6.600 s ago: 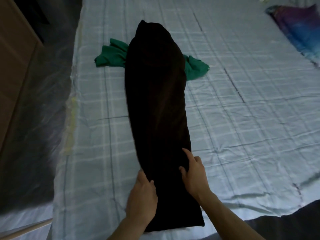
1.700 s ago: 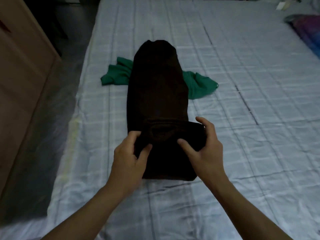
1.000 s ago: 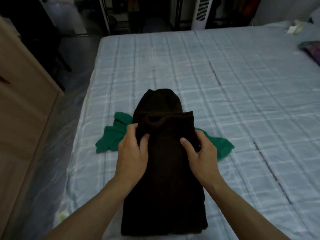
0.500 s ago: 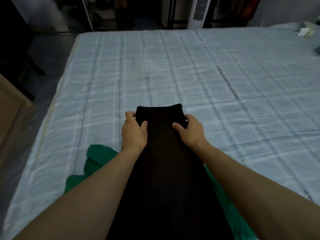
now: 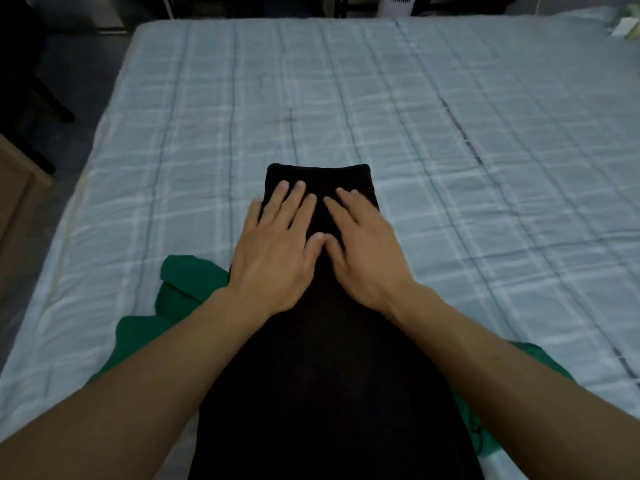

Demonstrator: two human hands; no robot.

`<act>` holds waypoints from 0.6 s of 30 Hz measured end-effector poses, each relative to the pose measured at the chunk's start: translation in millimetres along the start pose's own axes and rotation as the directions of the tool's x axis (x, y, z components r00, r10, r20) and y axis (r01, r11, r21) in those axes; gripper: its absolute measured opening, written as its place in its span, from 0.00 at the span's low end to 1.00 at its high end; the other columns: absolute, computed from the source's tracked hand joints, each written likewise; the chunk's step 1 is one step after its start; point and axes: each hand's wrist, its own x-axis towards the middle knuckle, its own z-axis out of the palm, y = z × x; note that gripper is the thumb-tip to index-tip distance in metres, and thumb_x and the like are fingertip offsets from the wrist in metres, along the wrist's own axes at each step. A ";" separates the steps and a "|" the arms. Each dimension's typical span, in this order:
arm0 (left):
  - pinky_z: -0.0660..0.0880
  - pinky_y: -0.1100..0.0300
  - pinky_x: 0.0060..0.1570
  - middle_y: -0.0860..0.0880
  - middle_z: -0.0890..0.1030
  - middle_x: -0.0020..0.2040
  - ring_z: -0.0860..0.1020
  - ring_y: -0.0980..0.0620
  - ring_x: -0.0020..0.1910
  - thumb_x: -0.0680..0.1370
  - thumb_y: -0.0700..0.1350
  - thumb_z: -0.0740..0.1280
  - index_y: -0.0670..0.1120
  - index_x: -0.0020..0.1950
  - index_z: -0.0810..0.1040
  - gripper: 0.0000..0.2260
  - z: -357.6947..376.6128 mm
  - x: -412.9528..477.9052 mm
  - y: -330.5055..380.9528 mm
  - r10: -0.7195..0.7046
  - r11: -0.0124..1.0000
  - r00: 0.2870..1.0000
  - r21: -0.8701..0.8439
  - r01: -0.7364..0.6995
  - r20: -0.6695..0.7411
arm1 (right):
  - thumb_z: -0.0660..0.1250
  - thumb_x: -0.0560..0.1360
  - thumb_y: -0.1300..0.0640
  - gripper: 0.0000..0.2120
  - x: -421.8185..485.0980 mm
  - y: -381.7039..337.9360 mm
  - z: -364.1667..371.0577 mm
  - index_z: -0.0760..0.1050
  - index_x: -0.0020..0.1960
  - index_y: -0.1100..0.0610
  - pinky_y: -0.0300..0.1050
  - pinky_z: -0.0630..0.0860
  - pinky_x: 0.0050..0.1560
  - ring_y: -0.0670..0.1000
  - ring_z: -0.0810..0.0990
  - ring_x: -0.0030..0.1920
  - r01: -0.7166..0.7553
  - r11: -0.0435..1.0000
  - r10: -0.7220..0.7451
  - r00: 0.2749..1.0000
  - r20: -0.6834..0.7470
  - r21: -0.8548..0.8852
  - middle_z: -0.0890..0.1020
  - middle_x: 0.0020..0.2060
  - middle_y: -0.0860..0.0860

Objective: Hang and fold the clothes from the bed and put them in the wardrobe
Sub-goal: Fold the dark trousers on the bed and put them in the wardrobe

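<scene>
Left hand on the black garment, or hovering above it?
Touching. The head view shows the left hand lying flat on the black garment near its far folded end, fingers straight against the cloth, no gap visible.

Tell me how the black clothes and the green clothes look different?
The black garment is folded long and smooth; the green garment is crumpled. The black garment lies on top, under the left hand and right hand; the green garment pokes out beneath it. Both lie on the bed.

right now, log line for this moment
left hand: flat on black garment | right hand: flat on it | green garment: underneath, on bed
</scene>
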 end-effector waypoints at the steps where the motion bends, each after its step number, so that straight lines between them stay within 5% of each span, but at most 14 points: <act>1: 0.44 0.47 0.77 0.48 0.50 0.81 0.45 0.50 0.80 0.82 0.59 0.44 0.47 0.81 0.53 0.29 8.0 2.6 -2.9 -0.035 0.999 0.996 -0.003 0.035 0.079 | 0.53 0.82 0.45 0.29 0.6 4.8 10.8 0.58 0.79 0.57 0.54 0.53 0.78 0.56 0.54 0.79 -0.005 0.999 0.009 0.996 0.083 -0.049 0.59 0.78 0.56; 5: 0.43 0.48 0.78 0.51 0.45 0.81 0.41 0.52 0.80 0.83 0.58 0.47 0.49 0.81 0.45 0.29 39.0 15.9 -19.5 -0.120 0.991 0.976 -0.034 0.129 0.183 | 0.47 0.83 0.43 0.31 13.4 24.6 42.2 0.47 0.81 0.55 0.52 0.39 0.77 0.51 0.42 0.80 -0.034 0.990 0.054 0.988 0.145 -0.140 0.47 0.80 0.52; 11: 0.45 0.49 0.78 0.48 0.48 0.82 0.44 0.50 0.80 0.82 0.59 0.51 0.48 0.81 0.47 0.31 48.8 36.6 -26.4 -0.143 0.983 0.948 -0.073 0.170 0.284 | 0.50 0.83 0.44 0.30 27.2 34.1 58.8 0.50 0.81 0.55 0.54 0.44 0.78 0.52 0.44 0.80 -0.099 0.989 0.115 0.981 0.153 -0.105 0.50 0.80 0.53; 18: 0.43 0.47 0.78 0.49 0.43 0.81 0.41 0.51 0.80 0.82 0.61 0.50 0.49 0.81 0.42 0.32 11.9 -14.5 -5.3 -0.174 0.978 0.891 -0.033 0.207 0.418 | 0.49 0.83 0.42 0.32 -11.4 2.3 3.1 0.42 0.81 0.55 0.56 0.41 0.78 0.52 0.39 0.79 -0.137 0.976 0.199 0.872 0.447 -0.168 0.43 0.80 0.52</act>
